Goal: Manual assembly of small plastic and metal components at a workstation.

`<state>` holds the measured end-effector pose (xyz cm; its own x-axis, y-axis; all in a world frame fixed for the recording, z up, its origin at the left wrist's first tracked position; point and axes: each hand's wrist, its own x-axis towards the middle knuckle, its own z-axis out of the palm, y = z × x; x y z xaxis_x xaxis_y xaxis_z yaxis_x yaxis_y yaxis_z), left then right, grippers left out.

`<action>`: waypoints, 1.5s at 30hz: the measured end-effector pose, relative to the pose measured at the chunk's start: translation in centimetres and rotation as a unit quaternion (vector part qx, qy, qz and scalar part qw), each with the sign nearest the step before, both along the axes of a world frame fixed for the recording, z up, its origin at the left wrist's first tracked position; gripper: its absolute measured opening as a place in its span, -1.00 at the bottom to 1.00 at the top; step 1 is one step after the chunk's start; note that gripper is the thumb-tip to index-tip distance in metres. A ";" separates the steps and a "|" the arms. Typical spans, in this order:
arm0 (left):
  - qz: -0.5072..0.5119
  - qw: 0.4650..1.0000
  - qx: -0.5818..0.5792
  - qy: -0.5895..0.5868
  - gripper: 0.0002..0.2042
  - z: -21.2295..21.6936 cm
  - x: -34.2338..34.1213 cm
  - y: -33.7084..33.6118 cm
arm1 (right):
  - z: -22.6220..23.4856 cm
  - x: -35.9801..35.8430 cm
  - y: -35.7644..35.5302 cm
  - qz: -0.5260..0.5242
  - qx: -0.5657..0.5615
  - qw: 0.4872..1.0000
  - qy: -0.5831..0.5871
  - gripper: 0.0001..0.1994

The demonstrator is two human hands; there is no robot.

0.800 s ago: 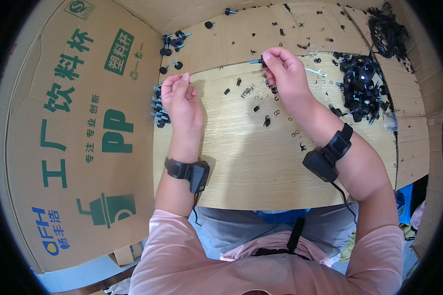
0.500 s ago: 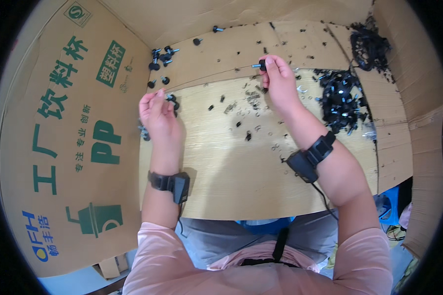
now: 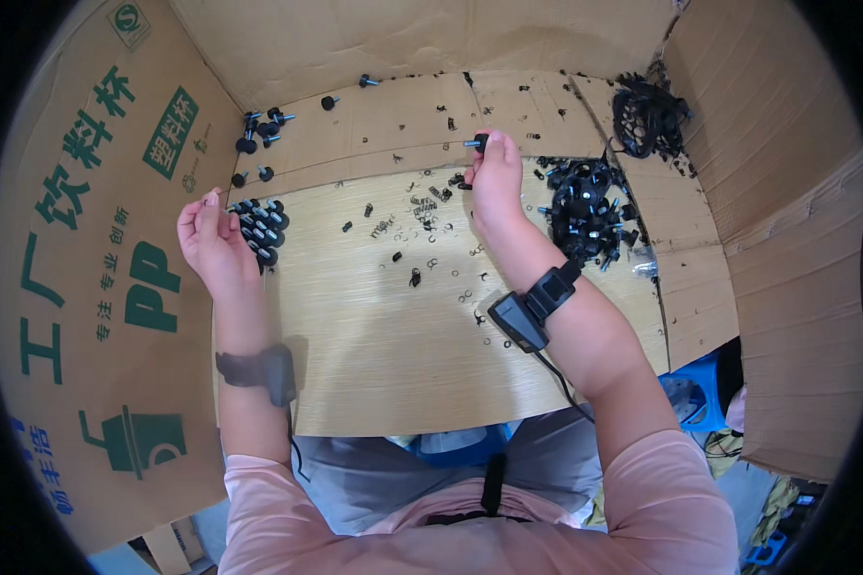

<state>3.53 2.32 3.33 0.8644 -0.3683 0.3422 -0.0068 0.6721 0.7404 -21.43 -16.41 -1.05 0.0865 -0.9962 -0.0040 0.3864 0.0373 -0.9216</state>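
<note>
My right hand (image 3: 497, 187) is closed in a pinch around a black-headed knob screw (image 3: 480, 143), its silver stud pointing left. It is raised over the far part of the wooden board (image 3: 384, 355). At the far left, my left hand (image 3: 211, 240) has thumb and index finger pressed together; whatever lies between them is too small to name. Beside it, a tight group of similar knob screws (image 3: 262, 230) lies with studs up or tilted. A big heap of black knob screws (image 3: 590, 206) lies to the right of my right hand.
Small springs and rings (image 3: 424, 206) are scattered mid-board. More knob screws (image 3: 268, 125) lie at the far left on cardboard. A tangle of black loops (image 3: 650, 115) sits at the far right. Cardboard walls (image 3: 431, 38) surround the board. Both wrists carry black strapped devices with cables.
My hands have moved farther apart, the left one leftward, uncovering the grouped knob screws. A thin line stretched between them earlier is no longer distinct. The whole view has shifted.
</note>
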 end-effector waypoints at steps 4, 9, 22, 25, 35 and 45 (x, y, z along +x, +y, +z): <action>0.025 0.999 -0.011 0.021 -0.83 0.3 0.6 0.4 | -0.1 0.2 0.3 0.013 -0.008 1.000 0.011 -0.74; 0.019 0.999 -0.030 0.019 -0.80 0.6 1.0 0.7 | 0.0 0.4 0.4 0.013 -0.016 0.999 0.026 -0.75; 0.036 0.996 -0.075 0.016 -0.81 1.8 1.8 2.0 | -0.9 0.4 -0.2 -0.012 -0.009 1.000 -0.004 -0.73; 0.029 0.996 -0.078 0.017 -0.81 1.9 2.0 2.1 | -0.9 0.5 -0.3 -0.021 -0.002 1.000 -0.019 -0.74; 0.045 0.996 -0.076 0.017 -0.80 1.7 2.4 2.1 | -0.8 0.3 -0.3 -0.014 0.015 0.998 -0.060 -0.74; 0.013 0.999 -0.050 -0.006 -0.83 1.6 2.0 1.6 | -0.7 -0.8 -1.3 -0.034 0.053 0.989 -0.137 -0.74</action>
<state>5.50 3.94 4.91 0.8686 -0.3097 0.3867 -0.0335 0.7420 0.6695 -22.23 -17.75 -1.72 0.0324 -0.9949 -0.0951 0.6257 0.0943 -0.7743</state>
